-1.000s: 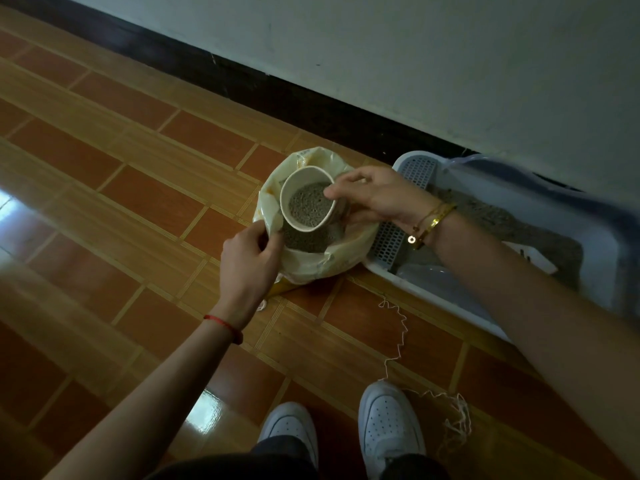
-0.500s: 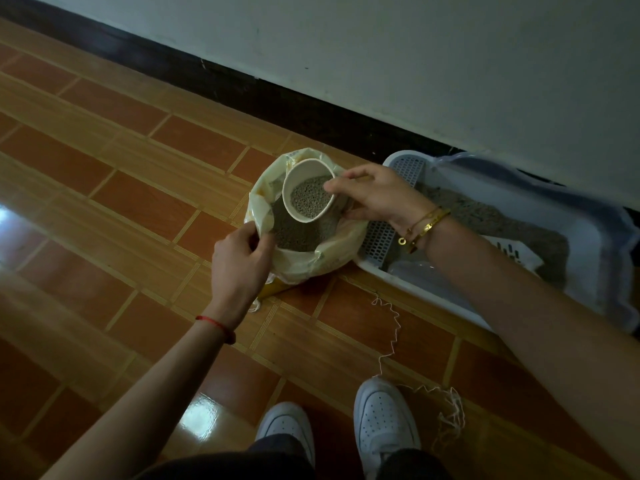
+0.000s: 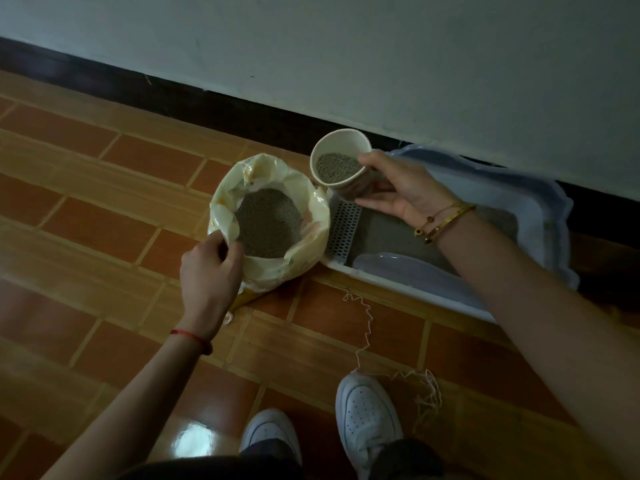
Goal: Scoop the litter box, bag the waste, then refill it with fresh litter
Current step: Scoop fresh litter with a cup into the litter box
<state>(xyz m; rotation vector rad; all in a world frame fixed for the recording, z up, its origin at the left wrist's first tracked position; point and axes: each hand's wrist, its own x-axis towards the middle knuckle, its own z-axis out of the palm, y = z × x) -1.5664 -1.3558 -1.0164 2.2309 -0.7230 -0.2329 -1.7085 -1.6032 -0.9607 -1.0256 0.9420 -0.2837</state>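
A pale yellow litter bag (image 3: 311, 251) stands open on the tiled floor, with grey litter (image 3: 268, 228) showing inside. My left hand (image 3: 209, 271) grips the bag's near rim. My right hand (image 3: 401, 190) holds a white paper cup (image 3: 341, 147) partly filled with grey litter, lifted clear of the bag and above the left end of the litter box. The white and blue litter box (image 3: 540, 216) lies against the wall at the right, with a perforated grid (image 3: 343, 226) at its left end and grey litter inside. My right forearm hides part of the box.
A loose white string (image 3: 367, 327) trails over the floor between the box and my white shoes (image 3: 367, 414). A dark skirting board (image 3: 207, 102) runs under the pale wall behind the bag and box.
My right hand has lifted the cup of litter out of the bag and carried it right, over the box's left end. My left hand keeps its hold on the bag's rim.
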